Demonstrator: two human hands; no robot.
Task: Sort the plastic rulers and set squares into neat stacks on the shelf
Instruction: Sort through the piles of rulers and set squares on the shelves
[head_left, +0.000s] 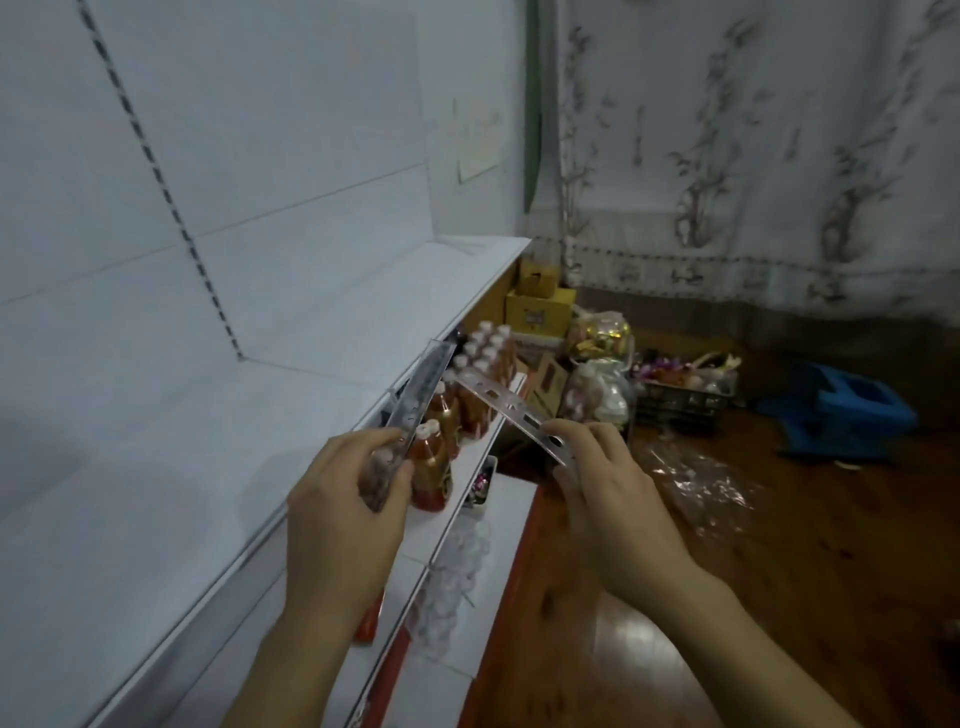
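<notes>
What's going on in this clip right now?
A person stands at a white shelf with a clear plastic piece in each hand. The left hand grips a bundle of clear rulers that points up and away. The right hand pinches a single stencil ruler with cut-out slots, held in the air apart from the bundle. Neither is on the shelf yet. Below them, bottles with white caps stand on a lower shelf.
</notes>
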